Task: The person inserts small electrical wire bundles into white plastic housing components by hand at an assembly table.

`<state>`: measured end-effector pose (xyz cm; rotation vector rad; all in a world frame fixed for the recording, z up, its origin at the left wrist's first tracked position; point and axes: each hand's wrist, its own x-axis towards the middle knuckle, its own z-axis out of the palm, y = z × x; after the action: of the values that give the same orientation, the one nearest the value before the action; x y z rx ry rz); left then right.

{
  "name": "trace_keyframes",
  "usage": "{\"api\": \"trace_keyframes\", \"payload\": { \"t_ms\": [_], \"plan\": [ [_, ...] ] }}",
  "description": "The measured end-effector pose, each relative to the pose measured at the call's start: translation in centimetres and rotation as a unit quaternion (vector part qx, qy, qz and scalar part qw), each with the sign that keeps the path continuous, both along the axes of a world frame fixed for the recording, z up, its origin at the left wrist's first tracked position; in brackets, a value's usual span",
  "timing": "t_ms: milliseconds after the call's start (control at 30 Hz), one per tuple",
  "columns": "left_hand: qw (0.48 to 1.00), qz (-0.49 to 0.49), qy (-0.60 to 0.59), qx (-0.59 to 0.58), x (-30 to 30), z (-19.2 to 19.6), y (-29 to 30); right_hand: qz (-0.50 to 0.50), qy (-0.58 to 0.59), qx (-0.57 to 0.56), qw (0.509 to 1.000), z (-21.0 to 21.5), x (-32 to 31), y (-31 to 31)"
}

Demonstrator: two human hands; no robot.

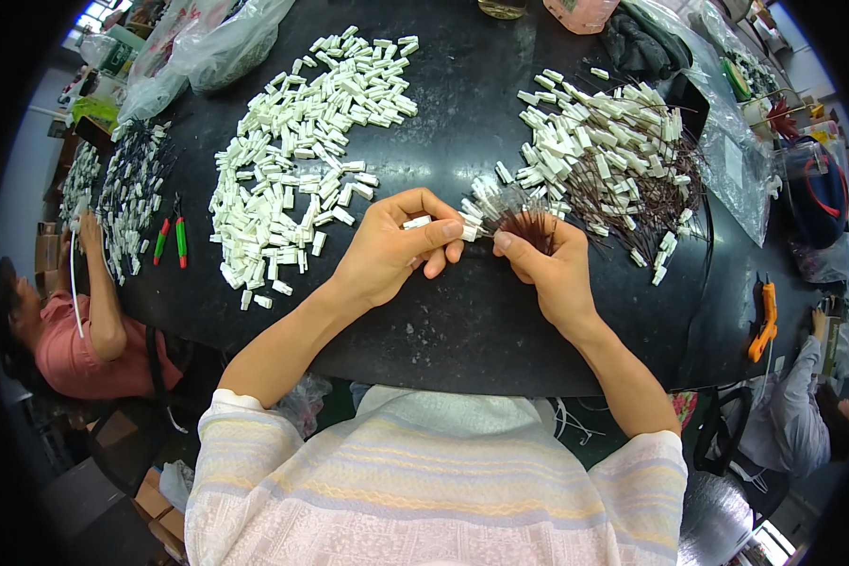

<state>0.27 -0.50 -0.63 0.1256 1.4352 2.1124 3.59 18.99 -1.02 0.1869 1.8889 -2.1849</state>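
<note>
Fingers of left hand pinched on one small white plastic cap; right hand closed round a bunch of dark wires. Apparently fitting cap onto wire end; calls for lining up tip with opening. Beyond, loose caps heaped on black table, finished wired pieces piled right. Farther off, clear plastic bags, contents unclear.
</note>
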Motion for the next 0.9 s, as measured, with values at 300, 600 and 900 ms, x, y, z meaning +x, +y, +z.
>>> {"api": "trace_keyframes", "payload": {
  "t_ms": [300,600,900],
  "plan": [
    [0.976,-0.006,-0.142,0.166,-1.5,1.4,-0.7,-0.052,0.002,-0.013,0.999,-0.1,-0.3,0.5],
    [0.982,-0.082,-0.107,0.13,-1.8,0.1,-2.0,-0.074,0.03,0.003,0.997,-0.1,-0.4,0.7],
    [0.974,0.018,-0.211,0.085,-1.3,1.4,-0.4,-0.073,0.031,0.002,0.997,-0.1,-0.5,0.3]
  ]
}}
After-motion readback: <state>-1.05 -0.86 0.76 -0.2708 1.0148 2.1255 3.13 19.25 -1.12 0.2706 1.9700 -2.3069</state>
